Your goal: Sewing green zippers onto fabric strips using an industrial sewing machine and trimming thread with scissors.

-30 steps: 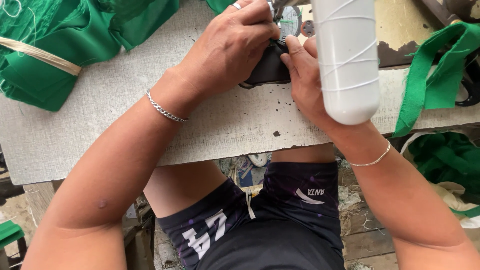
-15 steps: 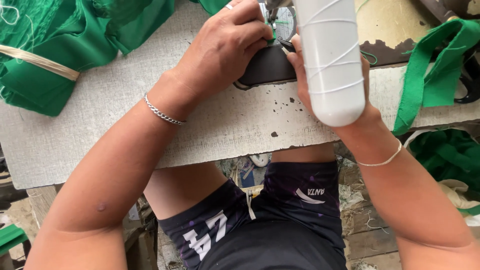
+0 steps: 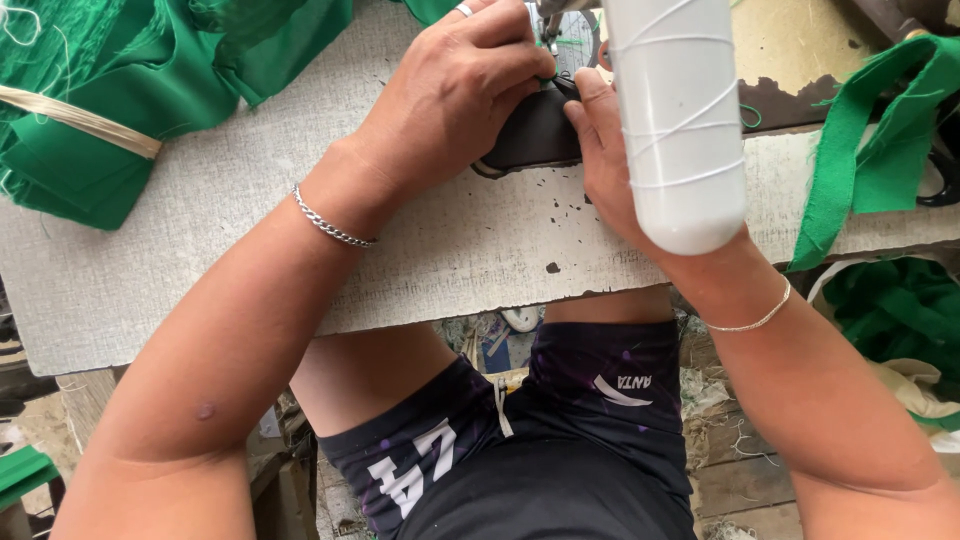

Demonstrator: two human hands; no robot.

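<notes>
Both hands press a dark piece [image 3: 535, 130] flat near the top middle of the surface [image 3: 300, 230]. The left hand [image 3: 455, 95] curls its fingers over it; the right hand [image 3: 610, 160] pinches its edge. It is best to hold it flat and keep fingertips away from the needle part [image 3: 560, 30].

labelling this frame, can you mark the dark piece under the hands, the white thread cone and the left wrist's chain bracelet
dark piece [image 3: 530, 135]: head view, on its bare middle between the two hands
white thread cone [image 3: 680, 120]: head view, on the middle of its wound side
chain bracelet [image 3: 330, 228]: head view, on the links across the left wrist
</notes>
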